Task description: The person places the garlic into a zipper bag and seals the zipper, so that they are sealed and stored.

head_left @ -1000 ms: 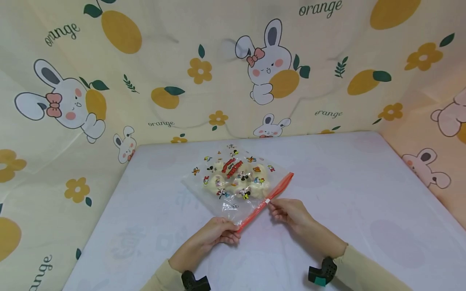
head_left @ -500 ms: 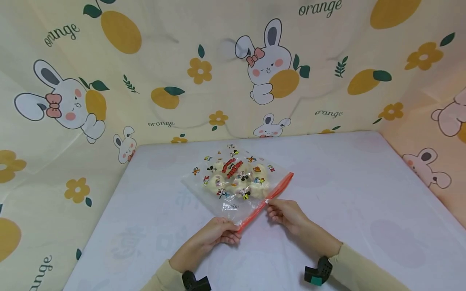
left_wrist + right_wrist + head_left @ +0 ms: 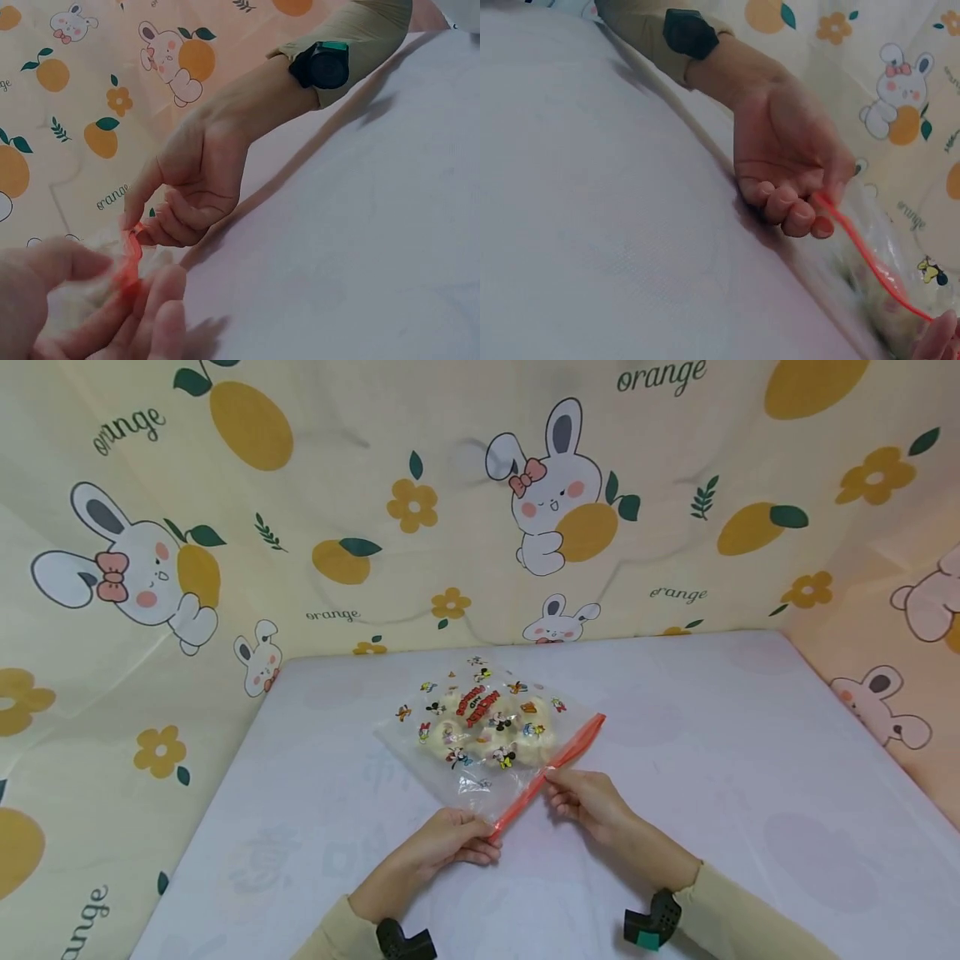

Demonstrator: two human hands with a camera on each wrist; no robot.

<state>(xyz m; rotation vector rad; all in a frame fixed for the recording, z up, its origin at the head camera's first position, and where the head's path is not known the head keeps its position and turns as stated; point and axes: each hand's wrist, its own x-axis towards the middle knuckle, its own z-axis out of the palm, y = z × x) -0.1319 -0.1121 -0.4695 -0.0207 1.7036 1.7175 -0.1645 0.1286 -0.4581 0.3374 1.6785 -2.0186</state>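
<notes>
A clear zip bag (image 3: 465, 781) with small cartoon prints lies on the table, several pale rounded pieces (image 3: 528, 743) inside it. Its red zip strip (image 3: 581, 742) runs slantwise along the near right edge. My left hand (image 3: 450, 842) pinches the strip's near corner between thumb and fingers. Partway up the strip, the thumb and forefinger of my right hand (image 3: 591, 802) pinch it, covering the white slider. In the left wrist view the right hand (image 3: 199, 176) grips the red strip (image 3: 132, 251). The right wrist view shows the left hand (image 3: 784, 161) on the strip's end (image 3: 866, 251).
A white cloth covers the table (image 3: 712, 760). Behind and at the sides hangs a cream curtain (image 3: 465, 460) printed with rabbits and oranges. Black wrist cameras sit on the left wrist (image 3: 405, 941) and the right wrist (image 3: 652, 921).
My right hand has shifted a little left along the red strip, and the white slider, visible before, is now covered by its fingers. The left hand and the bag have barely moved.
</notes>
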